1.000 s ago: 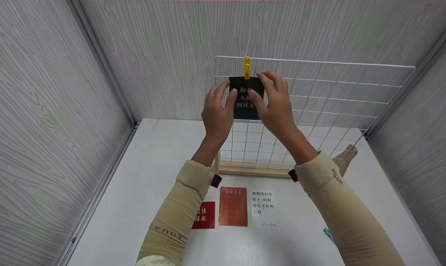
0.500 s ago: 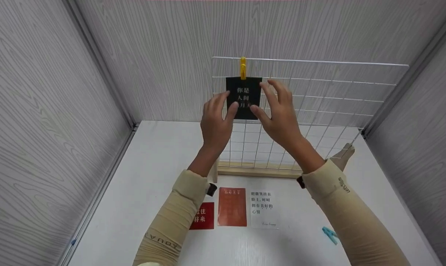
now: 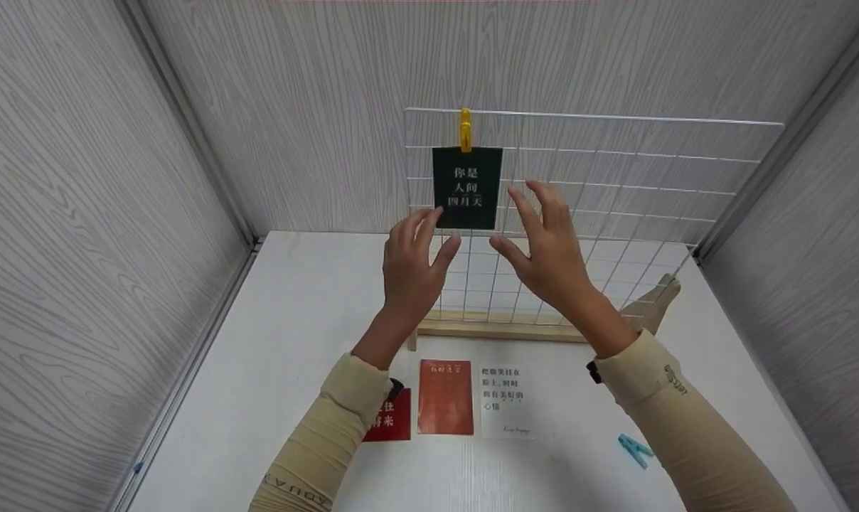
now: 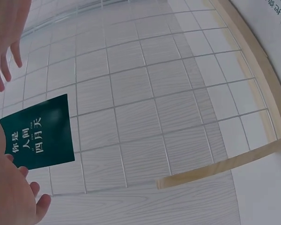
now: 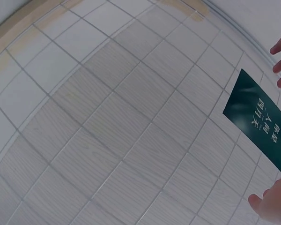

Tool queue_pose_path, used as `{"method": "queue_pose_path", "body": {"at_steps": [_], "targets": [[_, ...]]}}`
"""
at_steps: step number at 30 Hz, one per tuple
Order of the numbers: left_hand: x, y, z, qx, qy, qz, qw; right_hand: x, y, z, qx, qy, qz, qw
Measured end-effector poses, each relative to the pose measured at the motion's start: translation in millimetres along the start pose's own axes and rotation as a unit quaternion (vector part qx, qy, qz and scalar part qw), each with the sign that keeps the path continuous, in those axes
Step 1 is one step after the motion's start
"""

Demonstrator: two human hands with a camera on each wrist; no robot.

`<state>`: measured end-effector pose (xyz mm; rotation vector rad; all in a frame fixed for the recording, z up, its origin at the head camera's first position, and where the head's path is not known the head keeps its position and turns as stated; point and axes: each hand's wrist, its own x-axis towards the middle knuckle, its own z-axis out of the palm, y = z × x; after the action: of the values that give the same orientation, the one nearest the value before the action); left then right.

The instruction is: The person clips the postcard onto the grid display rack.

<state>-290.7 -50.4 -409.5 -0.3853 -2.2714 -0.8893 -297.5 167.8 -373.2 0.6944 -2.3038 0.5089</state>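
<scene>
A dark green card (image 3: 467, 186) with white characters hangs on the white wire grid (image 3: 614, 188), held at its top edge by a yellow clothespin (image 3: 466, 131). My left hand (image 3: 412, 267) is at the card's lower left corner, its fingers loosely bent and holding nothing. To the right of the card my right hand (image 3: 547, 245) hovers with fingers spread, apart from it. In the left wrist view the green card (image 4: 40, 132) hangs in front of the grid, partly covered by a hand. The right wrist view also shows the card (image 5: 258, 119) between both hands.
A wooden base (image 3: 500, 331) supports the grid. In front of it on the white table (image 3: 244, 341) lie a red card (image 3: 390, 419), an orange-red card (image 3: 446, 397) and a white card (image 3: 508, 402). A blue clothespin (image 3: 636, 451) lies beside the right forearm.
Both hands have come down and away from the card, the right one also moving to the right. The card stays hanging under the yellow clothespin, its characters now uncovered.
</scene>
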Motion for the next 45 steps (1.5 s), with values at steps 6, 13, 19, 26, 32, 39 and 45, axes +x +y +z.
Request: {"method": "queue_pose_path", "body": {"at_steps": [6,13,19,26,32,39,45], "targets": [[-20.0,-1.6,2.0,0.02,-0.061,-0.001,0.9979,-22,6,2,-0.01,-0.015,-0.012,1.0],[-41.8,-3.3,6.8,0.037,-0.121,0.002,0.992,-52,14,4,-0.017,-0.038,0.004,0.999],[-63.1,-7.2,16.1,0.058,-0.152,0.013,0.9866,-86,20,5,-0.03,-0.06,0.02,0.998],[-85.8,-11.2,29.3,0.117,-0.168,0.041,0.978,-122,25,5,-0.033,-0.07,0.045,0.996],[-105.6,-12.9,43.9,0.117,-0.202,0.041,0.9714,-154,32,7,-0.036,-0.079,0.075,0.993],[-130.2,-14.3,66.4,0.126,-0.237,0.038,0.9625,-189,43,10,-0.026,-0.102,0.141,0.984],[-145.4,-15.0,86.7,0.136,-0.271,0.037,0.9521,-219,55,6,-0.015,-0.107,0.188,0.976]]}}
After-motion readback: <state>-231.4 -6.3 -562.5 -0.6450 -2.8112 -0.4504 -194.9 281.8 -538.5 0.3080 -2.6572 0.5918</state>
